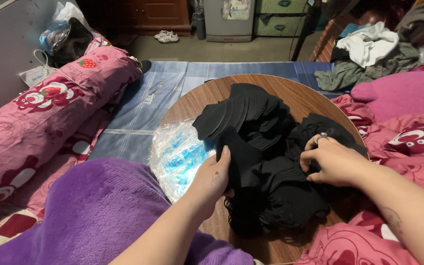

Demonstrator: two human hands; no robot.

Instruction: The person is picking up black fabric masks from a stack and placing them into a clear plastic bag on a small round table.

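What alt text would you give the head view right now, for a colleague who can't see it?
Two bare hands work a heap of black fabric pieces on a round wooden tabletop: the left hand grips the heap's left edge, the right hand, wearing a ring, presses its right side. A clear plastic bag lies left of the heap; pink patterned bedding surrounds the tabletop.

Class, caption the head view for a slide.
Two hands sort black fabric pieces on a round wooden table.
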